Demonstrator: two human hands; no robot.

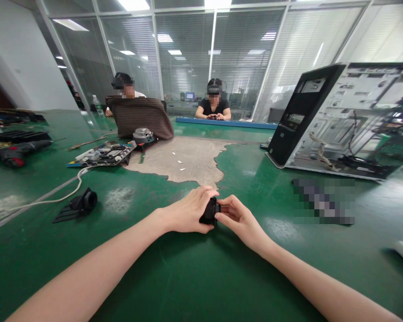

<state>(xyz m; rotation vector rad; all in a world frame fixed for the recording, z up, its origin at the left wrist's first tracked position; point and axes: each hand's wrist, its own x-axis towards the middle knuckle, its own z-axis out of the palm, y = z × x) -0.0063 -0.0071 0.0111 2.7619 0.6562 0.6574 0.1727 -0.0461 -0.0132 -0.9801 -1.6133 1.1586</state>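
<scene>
Between my two hands is a small black boxy part (pixel 209 212), just above or on the green table; its exact kind does not show. My left hand (pixel 187 210) is wrapped round its left side, with the thumb low and the fingers over the top. From the right, my right hand (pixel 242 220) pinches the part's edge between thumb and fingers. Much of the part is hidden by the fingers. Beyond the hands lies the worn, bare patch (pixel 195 156) of the tabletop with a few white scraps.
An opened computer case (pixel 302 120) stands at right, a blurred-out strip (pixel 322 202) before it. At left lie a black funnel-like piece (pixel 83 202), a circuit board (pixel 104 153), a pale cable (pixel 70 191) and a power drill (pixel 18 153). Two people sit across the table.
</scene>
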